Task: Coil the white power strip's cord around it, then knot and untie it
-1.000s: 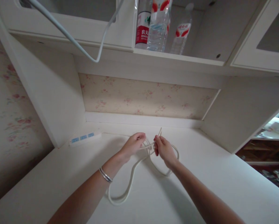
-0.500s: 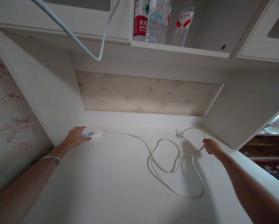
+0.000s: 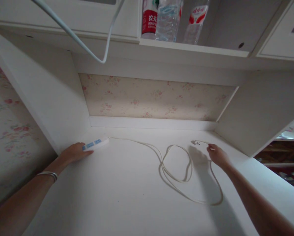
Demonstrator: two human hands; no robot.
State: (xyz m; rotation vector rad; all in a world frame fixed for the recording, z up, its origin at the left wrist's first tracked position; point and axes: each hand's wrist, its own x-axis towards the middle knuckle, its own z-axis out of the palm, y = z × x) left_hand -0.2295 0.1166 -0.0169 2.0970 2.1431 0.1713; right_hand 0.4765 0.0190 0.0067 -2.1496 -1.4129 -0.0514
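Observation:
A white power strip (image 3: 95,144) with blue-marked sockets lies at the back left of the white surface. My left hand (image 3: 74,152) is closed round its near end, thumb along the front side. From the strip's far end a cream cord (image 3: 178,196) runs right and lies in a loose loop. At the back right, my right hand (image 3: 217,154) pinches the cord a short way behind the plug (image 3: 196,142). The plug's prongs point down and to the right.
Overhead is a cabinet shelf (image 3: 198,47) with several plastic bottles (image 3: 168,23). A pale bent rod or cable (image 3: 75,37) hangs in front of it at upper left. White side panels (image 3: 267,101) stand left and right; floral wallpaper (image 3: 149,98) covers the back.
My right hand has slid along the cord, closer to the plug, and the plug has moved slightly right. My left hand has drawn back toward the strip's near end, exposing more of it.

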